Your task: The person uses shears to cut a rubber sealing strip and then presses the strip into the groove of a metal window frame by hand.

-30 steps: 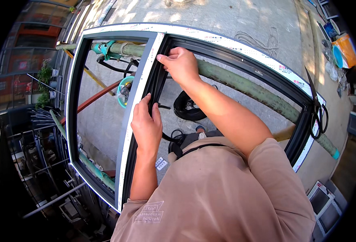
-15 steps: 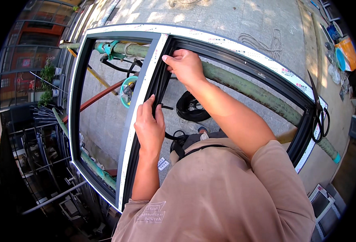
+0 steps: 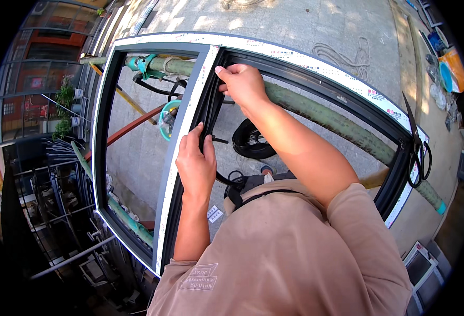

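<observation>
A dark window frame point(image 3: 182, 142) with white printed film on its faces lies in front of me, split by a middle bar. Along that bar's right inner edge runs a black rubber sealing strip point(image 3: 209, 105). Near the bar's far end, my right hand point(image 3: 244, 88) pinches the strip between thumb and fingers. Closer to me, my left hand point(image 3: 195, 164) has its fingers curled over the bar and strip, thumb on the inner side. The fingertips' exact contact is partly hidden. A loose black end sticks out beside the left thumb.
Black scissors point(image 3: 416, 152) rest on the frame's right corner. Green pipes point(image 3: 321, 111) support the frame from below. Through the openings show a coil of black strip point(image 3: 244, 148) and a turquoise bucket point(image 3: 164, 129). Rope point(image 3: 359, 62) lies beyond; metal profiles point(image 3: 79, 208) crowd the left.
My right hand has shifted very slightly along the bar toward me, its thumb moving a little right. The left hand stays in nearly the same place on the bar.
</observation>
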{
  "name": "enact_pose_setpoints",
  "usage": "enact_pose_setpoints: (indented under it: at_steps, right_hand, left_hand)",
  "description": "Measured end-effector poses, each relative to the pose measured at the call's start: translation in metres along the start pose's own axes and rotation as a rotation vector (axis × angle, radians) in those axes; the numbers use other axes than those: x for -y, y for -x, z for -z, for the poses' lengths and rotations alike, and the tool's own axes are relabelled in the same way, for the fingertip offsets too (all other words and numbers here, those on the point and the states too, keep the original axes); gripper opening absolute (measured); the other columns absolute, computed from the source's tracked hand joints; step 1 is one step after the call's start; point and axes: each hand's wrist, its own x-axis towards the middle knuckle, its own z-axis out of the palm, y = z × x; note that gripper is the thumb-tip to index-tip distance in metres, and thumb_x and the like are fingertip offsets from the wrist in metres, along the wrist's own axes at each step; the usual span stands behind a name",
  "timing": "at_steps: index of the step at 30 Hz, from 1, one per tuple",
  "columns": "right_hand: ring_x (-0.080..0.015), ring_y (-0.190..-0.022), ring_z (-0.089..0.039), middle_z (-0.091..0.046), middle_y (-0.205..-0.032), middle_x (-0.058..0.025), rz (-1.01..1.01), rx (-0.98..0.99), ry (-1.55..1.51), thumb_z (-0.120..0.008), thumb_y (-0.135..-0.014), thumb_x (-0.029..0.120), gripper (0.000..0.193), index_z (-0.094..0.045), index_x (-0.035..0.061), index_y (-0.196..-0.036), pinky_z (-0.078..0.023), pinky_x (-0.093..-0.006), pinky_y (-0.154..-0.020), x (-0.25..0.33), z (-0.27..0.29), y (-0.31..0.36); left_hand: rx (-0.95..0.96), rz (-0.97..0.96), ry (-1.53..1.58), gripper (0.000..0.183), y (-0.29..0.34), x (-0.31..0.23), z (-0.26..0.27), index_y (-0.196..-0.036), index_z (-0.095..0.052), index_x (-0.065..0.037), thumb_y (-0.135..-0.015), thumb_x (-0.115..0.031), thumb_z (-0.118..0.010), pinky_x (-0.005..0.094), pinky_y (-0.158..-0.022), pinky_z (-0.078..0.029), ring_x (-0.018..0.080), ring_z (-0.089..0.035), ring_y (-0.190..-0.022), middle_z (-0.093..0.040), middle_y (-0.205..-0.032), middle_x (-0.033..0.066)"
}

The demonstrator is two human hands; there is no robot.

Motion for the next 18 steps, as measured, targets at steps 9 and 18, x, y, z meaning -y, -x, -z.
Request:
enact_pose_setpoints:
  at_steps: [9, 18]
  right_hand:
    - [-0.0193, -0.084, -0.079, -0.081, -0.112, -0.0136, -0.146, 0.026, -0.044, -0.087, -0.106, 0.032, 0.049, -0.072, -0.0072, -0.131, -0.056, -0.0313, -0.067, 0.013, 0.002, -0.003]
    - [-0.0218, -0.094, -0.083, -0.08, -0.124, -0.0095, -0.354, 0.085, -0.033, -0.088, -0.106, 0.037, 0.044, -0.07, 0.0048, -0.13, -0.058, -0.0346, -0.072, 0.025, 0.003, -0.018]
  left_hand:
    - [0.008, 0.022, 0.013, 0.033, 0.001, -0.001, 0.001, -0.134, -0.079, -0.001, -0.101, -0.003, -0.081, 0.0498, -0.087, -0.064, 0.0441, -0.079, -0.098, -0.08, -0.11, 0.0239]
    - [0.044, 0.101, 0.018, 0.032, -0.001, -0.009, 0.002, -0.133, -0.078, 0.001, -0.102, -0.004, -0.08, 0.0494, -0.091, -0.064, 0.045, -0.08, -0.104, -0.081, -0.113, 0.0253]
